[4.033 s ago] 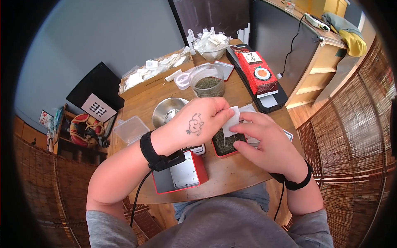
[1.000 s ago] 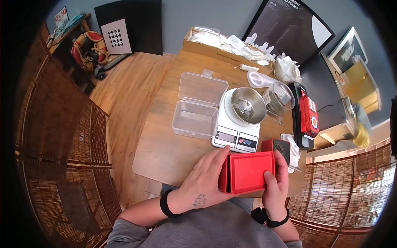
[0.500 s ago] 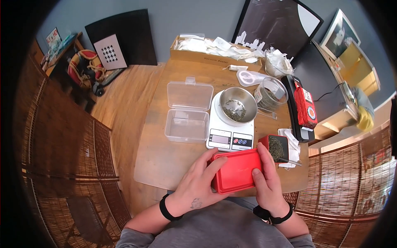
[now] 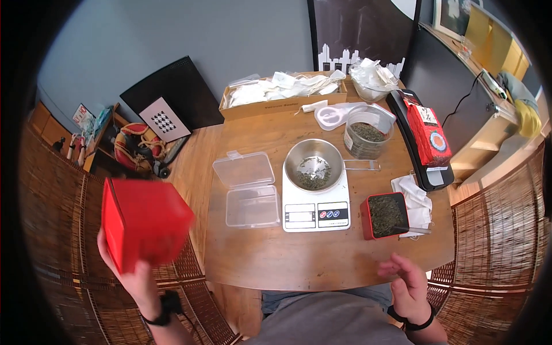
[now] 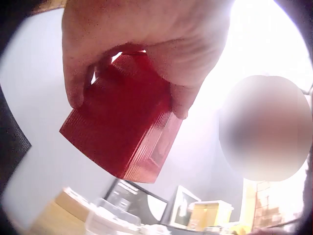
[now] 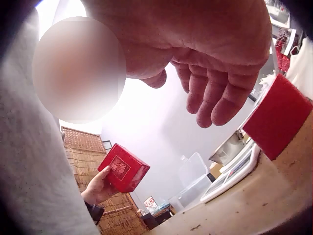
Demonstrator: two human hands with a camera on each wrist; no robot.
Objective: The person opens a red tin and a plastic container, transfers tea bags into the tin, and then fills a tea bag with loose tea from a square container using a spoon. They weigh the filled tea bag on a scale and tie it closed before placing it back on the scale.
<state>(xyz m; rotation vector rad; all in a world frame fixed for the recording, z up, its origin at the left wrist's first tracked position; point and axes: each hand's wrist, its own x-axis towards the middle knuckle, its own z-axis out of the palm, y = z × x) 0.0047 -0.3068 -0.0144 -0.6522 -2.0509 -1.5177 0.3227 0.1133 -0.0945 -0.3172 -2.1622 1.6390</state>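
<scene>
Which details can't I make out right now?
Head view: contents of the red box, hidden by its walls.
Head view: some fingers of the left hand, behind the box.
Head view: any reading on the scale's display, too small.
Head view: depth of the tea, hidden beneath its surface.

Red box (image 4: 152,221) smeared by motion blur, hides part of left hand (image 4: 139,288). Can't read scale display (image 4: 300,217) from here. Skyline poster (image 4: 363,29) cut off up top.

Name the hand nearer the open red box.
Right: the right hand is just on the near side of the open red box; the left hand is far to its left, holding another red box.
</scene>
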